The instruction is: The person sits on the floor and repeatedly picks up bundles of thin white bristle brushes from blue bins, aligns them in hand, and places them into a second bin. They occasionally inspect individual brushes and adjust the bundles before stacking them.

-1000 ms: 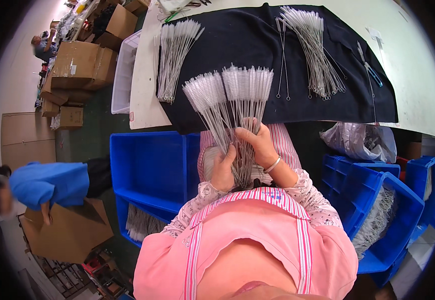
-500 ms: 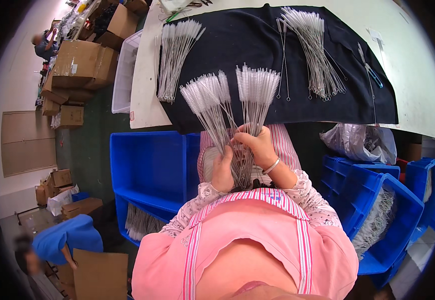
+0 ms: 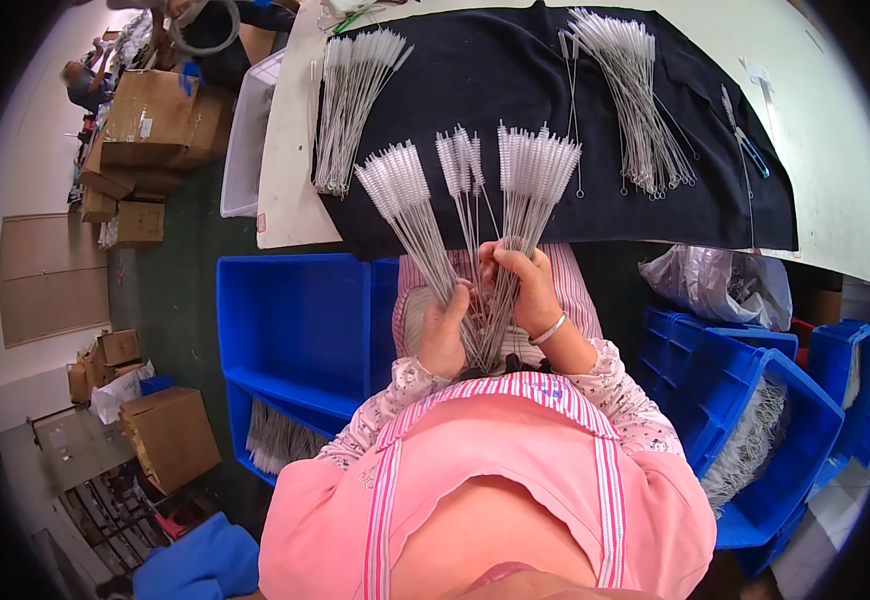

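Note:
My left hand (image 3: pixel 444 335) is closed round the wire stems of a fanned bundle of white-bristled tube brushes (image 3: pixel 397 185). A second bundle of the same brushes (image 3: pixel 538 170) is gripped by my right hand (image 3: pixel 528 285), its bristle ends pointing away from me. Between the two bundles stands a small group of brushes (image 3: pixel 460 165), its stems running down between my hands; which fingers hold it I cannot tell. The lower stem ends gather close to my apron. Beyond, a pile of brushes (image 3: pixel 353 110) lies at the left on the black cloth (image 3: pixel 475 70), and another pile (image 3: pixel 638 110) at the right.
Blue-handled pliers (image 3: pixel 750 150) rest on the cloth's right side. A blue bin (image 3: pixel 295 325) stands at my left; another blue bin (image 3: pixel 805 440) with brushes is at my right. Cardboard boxes (image 3: pixel 150 120) and a person in blue (image 3: pixel 200 560) are at the left.
The two bundles have spread apart, and a small group of brushes now stands separately between them. At the left, the person in blue has moved lower, and another person has appeared at the top.

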The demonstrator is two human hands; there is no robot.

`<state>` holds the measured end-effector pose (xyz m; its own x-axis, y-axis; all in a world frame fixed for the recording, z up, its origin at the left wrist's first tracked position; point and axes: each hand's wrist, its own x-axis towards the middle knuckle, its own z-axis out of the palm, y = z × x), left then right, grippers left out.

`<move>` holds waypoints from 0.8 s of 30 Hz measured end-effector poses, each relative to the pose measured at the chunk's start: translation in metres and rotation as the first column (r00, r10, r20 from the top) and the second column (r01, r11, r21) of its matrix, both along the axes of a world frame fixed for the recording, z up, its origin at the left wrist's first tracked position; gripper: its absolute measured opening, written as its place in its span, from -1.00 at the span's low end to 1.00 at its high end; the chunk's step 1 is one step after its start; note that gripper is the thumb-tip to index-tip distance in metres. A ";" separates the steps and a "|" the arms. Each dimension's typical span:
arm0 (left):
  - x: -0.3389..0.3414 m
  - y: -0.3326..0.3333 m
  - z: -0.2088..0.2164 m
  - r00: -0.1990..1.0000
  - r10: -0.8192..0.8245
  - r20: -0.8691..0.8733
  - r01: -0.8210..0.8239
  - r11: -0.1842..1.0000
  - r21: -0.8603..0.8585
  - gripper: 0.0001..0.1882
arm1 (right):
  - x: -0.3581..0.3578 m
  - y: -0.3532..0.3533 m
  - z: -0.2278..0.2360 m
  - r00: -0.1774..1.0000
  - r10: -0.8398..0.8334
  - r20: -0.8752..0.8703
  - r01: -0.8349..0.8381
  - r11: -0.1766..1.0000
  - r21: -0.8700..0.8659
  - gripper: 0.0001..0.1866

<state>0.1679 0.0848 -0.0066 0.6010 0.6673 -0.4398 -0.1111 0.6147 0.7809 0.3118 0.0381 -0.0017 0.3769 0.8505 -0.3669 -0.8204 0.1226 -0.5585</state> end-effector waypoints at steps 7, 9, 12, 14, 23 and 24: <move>0.007 0.001 0.011 0.998 -0.027 -0.050 0.027 1.000 -0.004 -0.77 | -0.003 0.002 -0.003 0.997 -0.066 -0.051 0.067 0.998 0.017 -0.87; 0.008 0.001 0.018 0.998 -0.031 -0.062 0.029 0.999 -0.031 -0.81 | -0.003 0.001 -0.005 0.987 -0.090 -0.137 0.099 0.993 0.065 -0.88; 0.004 0.001 0.013 0.996 -0.052 -0.070 0.049 0.998 -0.043 -0.83 | -0.002 0.003 -0.001 0.988 -0.082 -0.128 0.083 0.997 0.000 -0.84; 0.002 0.001 0.008 0.995 -0.072 -0.071 0.070 0.997 -0.039 -0.83 | 0.000 0.004 0.005 0.998 -0.040 -0.054 0.037 0.998 -0.054 -0.82; 0.008 0.002 0.011 0.984 -0.115 -0.138 0.109 0.993 -0.054 -0.85 | 0.003 0.015 0.009 0.985 0.091 0.146 -0.065 0.982 -0.176 -0.84; 0.005 0.001 0.013 0.982 -0.117 -0.146 0.104 0.990 -0.096 -0.85 | 0.001 0.018 0.010 0.980 0.117 0.158 -0.091 0.982 -0.166 -0.85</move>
